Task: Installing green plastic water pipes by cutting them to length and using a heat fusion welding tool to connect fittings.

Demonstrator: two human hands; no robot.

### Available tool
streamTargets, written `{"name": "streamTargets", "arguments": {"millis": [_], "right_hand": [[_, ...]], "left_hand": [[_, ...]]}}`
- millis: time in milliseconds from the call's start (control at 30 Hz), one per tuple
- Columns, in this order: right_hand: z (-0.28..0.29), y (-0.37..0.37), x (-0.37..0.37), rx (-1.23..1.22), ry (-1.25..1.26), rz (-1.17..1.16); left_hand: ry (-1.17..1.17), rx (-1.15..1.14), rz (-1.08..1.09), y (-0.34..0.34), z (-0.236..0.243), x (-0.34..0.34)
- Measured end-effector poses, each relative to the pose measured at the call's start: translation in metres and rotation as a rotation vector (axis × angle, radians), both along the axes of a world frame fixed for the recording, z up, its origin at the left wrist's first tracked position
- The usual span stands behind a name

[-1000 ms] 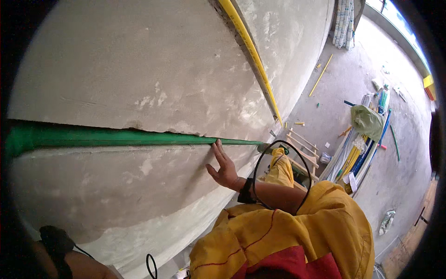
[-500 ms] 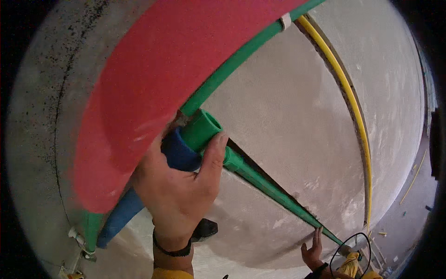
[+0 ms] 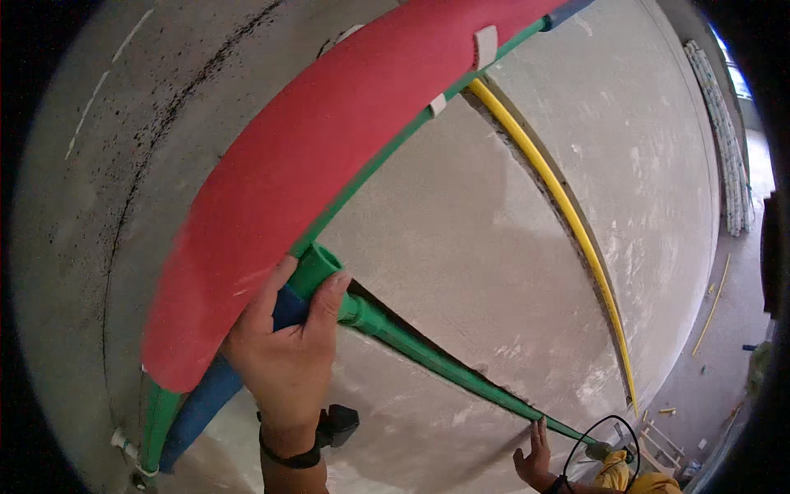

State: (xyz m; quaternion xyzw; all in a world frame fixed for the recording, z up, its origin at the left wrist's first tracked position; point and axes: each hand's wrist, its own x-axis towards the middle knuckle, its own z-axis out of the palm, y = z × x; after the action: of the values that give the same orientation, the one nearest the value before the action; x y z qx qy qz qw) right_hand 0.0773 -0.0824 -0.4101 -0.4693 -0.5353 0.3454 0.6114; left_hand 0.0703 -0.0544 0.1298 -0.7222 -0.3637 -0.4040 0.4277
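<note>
My left hand point(image 3: 284, 354) is closed round the end of a green pipe point(image 3: 317, 267) that has a blue sleeve point(image 3: 206, 399) over it. The open round mouth of that pipe shows above my thumb. Close beside the thumb is the end of a long green pipe point(image 3: 436, 358), which runs down to the right along a groove. Farther down it, my right hand point(image 3: 535, 461) lies with fingers stretched out, touching or very near the pipe. A thick red sleeve point(image 3: 271, 173) passes just above my left hand and hides part of its fingers.
White clips point(image 3: 486, 47) sit along another green pipe point(image 3: 395, 144) beside the red sleeve. A yellow conduit point(image 3: 568, 206) curves down in a groove in the plastered wall point(image 3: 461, 222). Long wrapped pipes point(image 3: 722, 140) stand at the far right. A black cable loop hangs near my right arm.
The view has shifted, so the pipes and both hands appear farther left. My left fingers and thumb sit nearer the pipe's mouth, and less blue sleeve shows there.
</note>
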Motion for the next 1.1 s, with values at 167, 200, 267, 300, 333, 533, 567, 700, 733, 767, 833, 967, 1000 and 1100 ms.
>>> {"name": "streamTargets", "arguments": {"millis": [167,200,267,300,333,533,567,700,733,767,833,967,1000,1100], "right_hand": [[0.003,-0.006,0.017,0.021,-0.009,-0.006],[0.002,-0.007,0.023,0.036,0.008,0.006],[-0.005,-0.004,0.030,-0.024,-0.014,0.018],[-0.007,-0.004,0.035,-0.069,-0.037,0.057],[-0.008,-0.005,0.040,-0.093,-0.059,0.044],[-0.036,-0.012,0.053,-0.146,0.030,-0.015],[-0.042,-0.013,0.053,-0.183,0.156,0.044],[-0.048,-0.022,0.066,-0.361,0.071,0.104],[-0.054,-0.024,0.067,-0.363,0.074,0.107],[-0.059,-0.025,0.067,-0.365,0.077,0.112],[-0.065,-0.023,0.067,-0.366,0.086,0.093],[-0.072,-0.020,0.072,-0.267,-0.067,0.037],[-0.073,-0.021,0.073,-0.260,-0.068,0.052],[-0.078,-0.026,0.079,-0.271,0.310,0.194]], "left_hand": [[-0.027,-0.023,-0.004,0.000,0.002,0.001],[-0.041,-0.017,0.022,0.001,0.000,0.001],[-0.053,-0.024,0.030,0.002,-0.002,0.001],[-0.075,-0.033,0.034,0.001,-0.001,-0.001],[-0.097,-0.043,0.039,0.001,-0.002,-0.002],[-0.123,-0.048,0.005,0.003,-0.003,0.001],[-0.123,-0.053,-0.003,0.003,-0.003,0.002],[-0.104,-0.065,0.046,-0.001,-0.002,0.000],[-0.063,-0.086,0.085,-0.003,0.000,-0.001],[-0.064,-0.086,0.085,-0.004,0.000,0.000],[-0.099,-0.130,0.057,-0.004,0.000,0.001],[-0.123,-0.062,0.022,0.000,-0.002,0.005],[-0.121,-0.065,0.023,0.000,-0.001,0.006],[-0.077,-0.042,0.048,0.002,0.001,0.002]]}}
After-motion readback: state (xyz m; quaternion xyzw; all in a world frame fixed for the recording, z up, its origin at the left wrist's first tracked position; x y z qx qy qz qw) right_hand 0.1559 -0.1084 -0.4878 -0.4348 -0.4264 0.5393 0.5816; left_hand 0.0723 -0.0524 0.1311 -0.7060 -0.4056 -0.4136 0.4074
